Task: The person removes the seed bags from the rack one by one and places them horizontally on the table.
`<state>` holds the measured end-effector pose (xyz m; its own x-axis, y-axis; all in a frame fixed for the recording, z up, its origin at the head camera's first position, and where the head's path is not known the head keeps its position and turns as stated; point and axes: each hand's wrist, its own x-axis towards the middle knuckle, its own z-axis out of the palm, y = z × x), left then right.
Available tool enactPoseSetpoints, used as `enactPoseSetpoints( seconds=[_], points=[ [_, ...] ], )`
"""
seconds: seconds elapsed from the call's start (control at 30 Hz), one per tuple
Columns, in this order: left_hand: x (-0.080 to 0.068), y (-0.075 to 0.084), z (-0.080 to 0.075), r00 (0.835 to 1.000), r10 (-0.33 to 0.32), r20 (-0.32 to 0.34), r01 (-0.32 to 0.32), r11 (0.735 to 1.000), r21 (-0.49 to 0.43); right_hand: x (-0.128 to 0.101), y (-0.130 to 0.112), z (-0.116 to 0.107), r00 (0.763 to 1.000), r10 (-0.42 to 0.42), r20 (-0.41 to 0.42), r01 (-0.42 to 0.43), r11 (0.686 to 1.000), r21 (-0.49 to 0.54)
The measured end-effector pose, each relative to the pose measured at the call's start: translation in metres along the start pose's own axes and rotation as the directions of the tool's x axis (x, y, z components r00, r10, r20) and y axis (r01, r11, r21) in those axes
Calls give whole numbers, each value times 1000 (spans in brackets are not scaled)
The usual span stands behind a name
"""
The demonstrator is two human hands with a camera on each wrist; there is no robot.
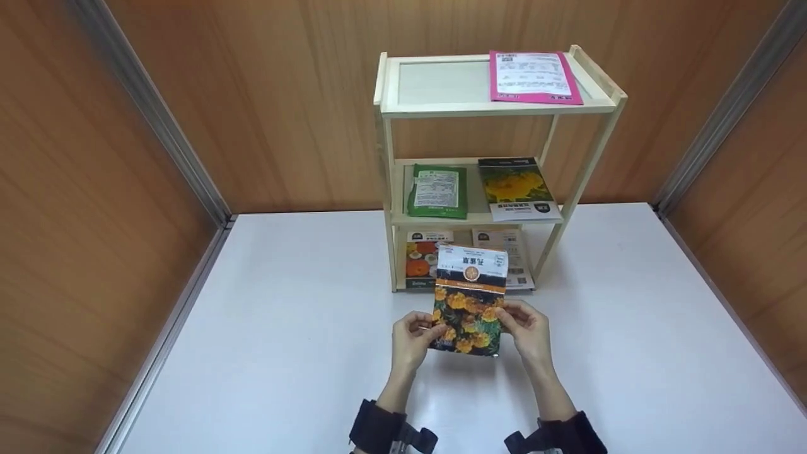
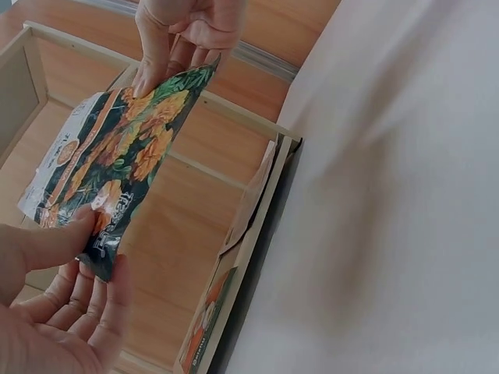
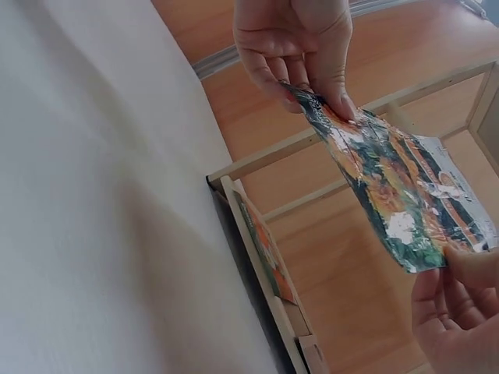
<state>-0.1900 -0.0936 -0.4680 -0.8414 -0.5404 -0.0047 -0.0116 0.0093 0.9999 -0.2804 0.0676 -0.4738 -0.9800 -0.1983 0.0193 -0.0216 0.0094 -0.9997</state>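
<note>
Pinching seed packet edges, both hands.

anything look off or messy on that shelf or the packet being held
Nothing spilled or damaged. The pink sheet on the top shelf overhangs its front edge, and the seed packet in both hands has its print upside down in the head view.

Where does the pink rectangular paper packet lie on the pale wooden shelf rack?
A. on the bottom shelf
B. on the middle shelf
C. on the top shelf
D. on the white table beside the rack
C: the pink rectangular paper packet lies flat on the top board of the pale wooden shelf rack, toward its right end.
</note>
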Motion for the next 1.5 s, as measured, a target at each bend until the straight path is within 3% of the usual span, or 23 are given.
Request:
enactPoseSetpoints(
  seconds=[0.07,0.2,0.3,0.37,0.47,0.6,0.73,0.87,0.97,1.0,1.07,1.27,1.37,1.5],
  points=[
    [2,-8,1,999,-38,10,38,998,-52,1,7,-3,1000,-20,14,19,998,59],
    [5,-23,7,993,-113,41,119,973,-198,30,73,-16,999,-44,-1,44,986,159],
    [1,-24,15,989,-141,52,150,941,-304,50,112,-19,998,6,-61,6,983,186],
    [-2,-25,22,987,-153,55,163,917,-364,52,119,-17,995,40,-90,-20,976,219],
    [-5,-27,32,984,-172,41,173,887,-428,44,112,-14,995,71,-70,-48,956,289],
    [-10,-30,42,982,-187,7,166,856,-489,17,69,-4,995,87,-43,-67,940,335],
    [-14,-32,47,982,-186,-38,140,844,-518,-4,34,8,990,119,-82,-88,947,308],
    [-15,-35,46,983,-165,-84,101,856,-507,3,55,7,990,123,-65,-95,939,331],
    [-14,-36,43,986,-134,-101,72,882,-467,13,80,1,994,108,-10,-97,933,345],
    [-13,-36,41,987,-127,-101,68,890,-451,13,78,1,993,121,-2,-114,940,320],
    [-11,-34,37,990,-112,-86,65,903,-424,11,69,-1,992,122,39,-128,946,297],
    [-6,-27,20,994,-114,0,106,925,-366,-4,10,-7,967,194,162,-226,951,209],
    [-4,-24,9,992,-110,59,123,937,-328,1,-1,-18,950,221,221,-262,948,179],
    [-1,-20,-6,981,-100,167,144,949,-280,13,-7,-35,939,207,273,-243,965,104]
  ],
)
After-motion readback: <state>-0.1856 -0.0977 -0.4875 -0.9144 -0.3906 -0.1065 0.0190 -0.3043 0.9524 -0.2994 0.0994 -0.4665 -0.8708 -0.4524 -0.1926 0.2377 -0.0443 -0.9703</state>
